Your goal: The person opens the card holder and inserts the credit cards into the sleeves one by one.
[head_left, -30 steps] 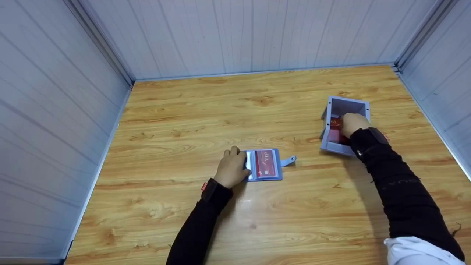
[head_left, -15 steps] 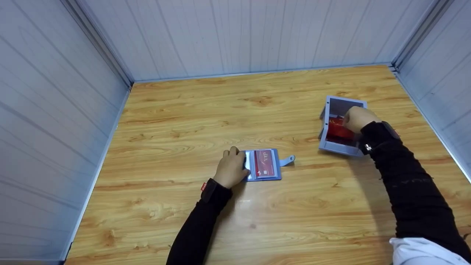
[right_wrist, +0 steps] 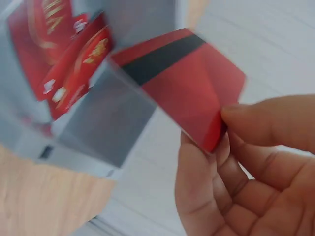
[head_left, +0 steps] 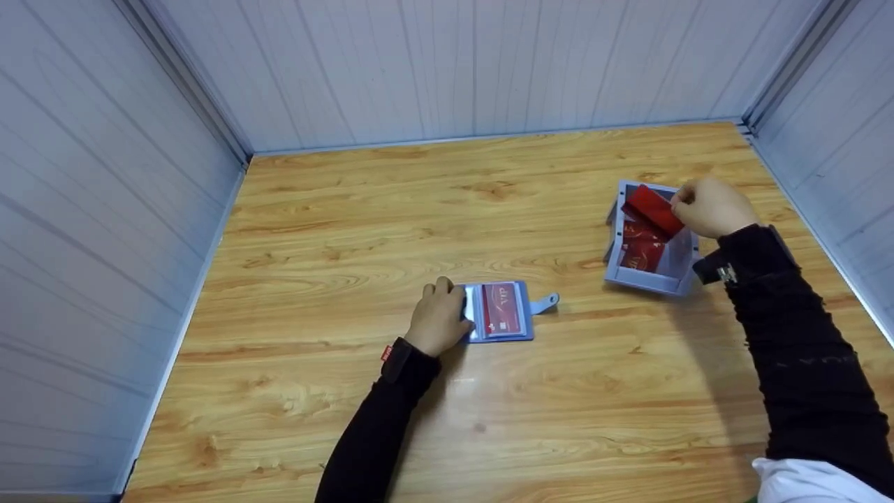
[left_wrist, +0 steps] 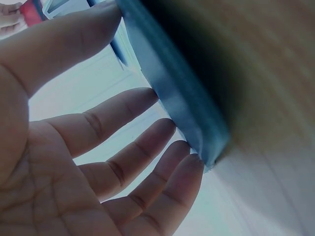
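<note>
A blue card holder (head_left: 527, 312) lies unfolded on the table, a red VIP card (head_left: 501, 309) in its clear sleeve and its snap strap pointing right. My left hand (head_left: 438, 318) holds its left edge, the thumb and bent fingertips against it; in the left wrist view the fingertips line up along the holder's edge (left_wrist: 182, 93). Above the grey box (head_left: 646, 279), my right hand (head_left: 714, 207) pinches a red card (right_wrist: 182, 88) between thumb and fingers. The card's dark-striped back shows in the right wrist view. More red cards (head_left: 641, 255) lie inside the box.
The wood-grain table (head_left: 363, 230) has pale panel walls at the left, back and right. The grey box stands at the right side of the table, right of and farther back than the card holder.
My right hand has come up out of the grey box, moving right and back, and brought up a red card. The left hand and the card holder have stayed in place.
</note>
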The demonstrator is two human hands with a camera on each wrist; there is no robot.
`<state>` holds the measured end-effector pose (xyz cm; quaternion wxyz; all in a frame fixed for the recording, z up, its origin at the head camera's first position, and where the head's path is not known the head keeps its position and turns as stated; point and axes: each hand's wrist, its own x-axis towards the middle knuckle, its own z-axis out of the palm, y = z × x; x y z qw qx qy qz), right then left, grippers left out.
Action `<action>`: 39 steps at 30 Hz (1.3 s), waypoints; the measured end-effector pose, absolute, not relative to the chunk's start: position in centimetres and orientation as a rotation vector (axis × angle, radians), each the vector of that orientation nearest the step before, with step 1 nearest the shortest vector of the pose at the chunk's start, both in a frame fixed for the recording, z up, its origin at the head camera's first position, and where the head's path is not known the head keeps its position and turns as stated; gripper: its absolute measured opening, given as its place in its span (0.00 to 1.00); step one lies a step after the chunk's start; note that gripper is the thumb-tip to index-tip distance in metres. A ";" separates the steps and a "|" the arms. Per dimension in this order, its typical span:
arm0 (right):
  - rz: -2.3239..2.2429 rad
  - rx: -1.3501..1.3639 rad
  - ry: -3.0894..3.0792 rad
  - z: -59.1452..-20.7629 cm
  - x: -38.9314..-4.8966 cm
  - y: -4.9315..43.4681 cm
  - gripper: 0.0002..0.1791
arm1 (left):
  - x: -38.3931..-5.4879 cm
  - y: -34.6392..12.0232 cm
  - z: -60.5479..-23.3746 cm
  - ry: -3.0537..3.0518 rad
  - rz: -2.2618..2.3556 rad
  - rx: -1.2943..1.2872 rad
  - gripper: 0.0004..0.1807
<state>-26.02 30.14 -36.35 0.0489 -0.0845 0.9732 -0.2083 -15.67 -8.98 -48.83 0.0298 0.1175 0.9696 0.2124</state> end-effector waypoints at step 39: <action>-1.437 -0.262 2.211 -47.7 -22.5 16.9 0.09 | -15.4 -8.7 -48.9 2.982 0.652 0.357 0.23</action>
